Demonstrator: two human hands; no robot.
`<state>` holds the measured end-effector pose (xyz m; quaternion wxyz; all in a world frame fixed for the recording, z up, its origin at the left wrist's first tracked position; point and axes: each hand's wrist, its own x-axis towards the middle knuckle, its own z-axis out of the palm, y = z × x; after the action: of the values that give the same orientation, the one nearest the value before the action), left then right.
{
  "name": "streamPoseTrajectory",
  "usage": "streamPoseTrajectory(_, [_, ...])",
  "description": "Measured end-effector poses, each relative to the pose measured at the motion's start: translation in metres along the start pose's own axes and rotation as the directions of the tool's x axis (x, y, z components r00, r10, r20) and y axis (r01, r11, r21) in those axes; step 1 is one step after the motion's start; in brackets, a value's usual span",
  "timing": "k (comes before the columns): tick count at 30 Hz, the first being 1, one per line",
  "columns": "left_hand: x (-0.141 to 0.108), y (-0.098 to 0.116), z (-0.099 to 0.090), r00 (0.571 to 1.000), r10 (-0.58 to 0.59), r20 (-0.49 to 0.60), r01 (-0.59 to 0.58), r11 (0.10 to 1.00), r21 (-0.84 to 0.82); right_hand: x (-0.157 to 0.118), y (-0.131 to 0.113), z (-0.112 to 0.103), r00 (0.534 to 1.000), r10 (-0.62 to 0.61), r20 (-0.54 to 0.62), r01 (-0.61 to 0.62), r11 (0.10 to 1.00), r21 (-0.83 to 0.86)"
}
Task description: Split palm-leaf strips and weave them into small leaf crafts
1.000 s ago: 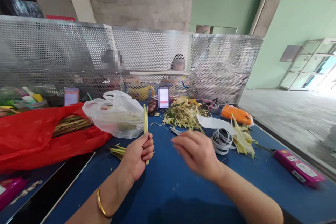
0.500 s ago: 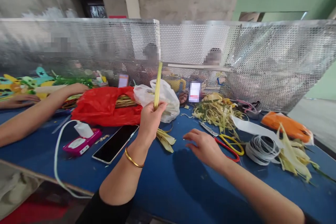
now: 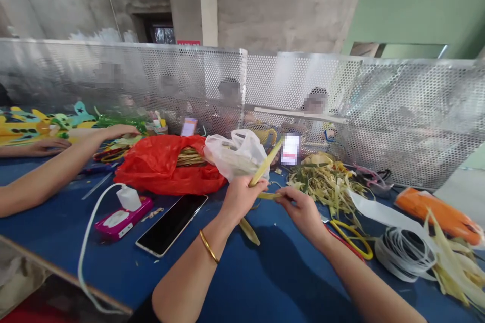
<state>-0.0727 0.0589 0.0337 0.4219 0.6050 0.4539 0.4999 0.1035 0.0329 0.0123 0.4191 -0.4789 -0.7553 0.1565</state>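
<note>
A flat, pale yellow-green corn husk strip (image 3: pixel 268 161) slants up and to the right out of my left hand (image 3: pixel 239 198), whose fingers are closed round its lower end. My right hand (image 3: pixel 303 213) pinches the tip of a short husk piece (image 3: pixel 270 195) that also runs into my left fist; whether both are one strip I cannot tell. Below my left hand a loose husk (image 3: pixel 249 232) lies on the blue table (image 3: pixel 280 272). Scissors (image 3: pixel 354 239) with red and yellow handles rest beyond my right forearm, which partly hides them.
Behind my hands are a white plastic bag (image 3: pixel 237 154) and a red bag (image 3: pixel 151 166). A husk pile (image 3: pixel 322 179), white tape coil (image 3: pixel 405 252) and orange packet (image 3: pixel 439 214) lie right. At left are a phone (image 3: pixel 172 224), magenta power block (image 3: pixel 123 217) and another person's arm (image 3: pixel 68 166).
My right hand has come in to my left and now pinches a husk piece. The strip in my left hand has tipped from upright to leaning right. The camera view has tilted up slightly.
</note>
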Motion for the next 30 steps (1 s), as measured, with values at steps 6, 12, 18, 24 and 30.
streamPoseTrajectory(6, [-0.004,0.001,0.01,0.999,-0.007,0.04,0.007,1.0,-0.002,0.005,-0.005,-0.022,0.936,0.348,0.057,-0.324,0.787,0.525])
streamPoseTrajectory(12, [-0.01,0.0,0.017,0.992,0.057,0.117,-0.065,0.996,0.061,0.001,-0.014,-0.022,0.879,0.456,0.141,-0.402,0.549,0.733])
streamPoseTrajectory(18, [-0.012,0.003,0.022,0.991,-0.012,0.131,0.021,0.997,-0.068,0.001,-0.015,-0.021,0.88,0.445,0.166,-0.377,0.441,0.815])
streamPoseTrajectory(24, [-0.016,0.01,0.024,0.989,-0.095,0.116,0.111,0.984,-0.141,0.0,-0.021,-0.021,0.873,0.466,0.147,-0.369,0.431,0.824])
streamPoseTrajectory(30, [-0.016,0.009,0.023,0.983,-0.117,0.144,0.137,0.981,-0.139,-0.001,-0.022,-0.018,0.876,0.451,0.172,-0.371,0.401,0.838])
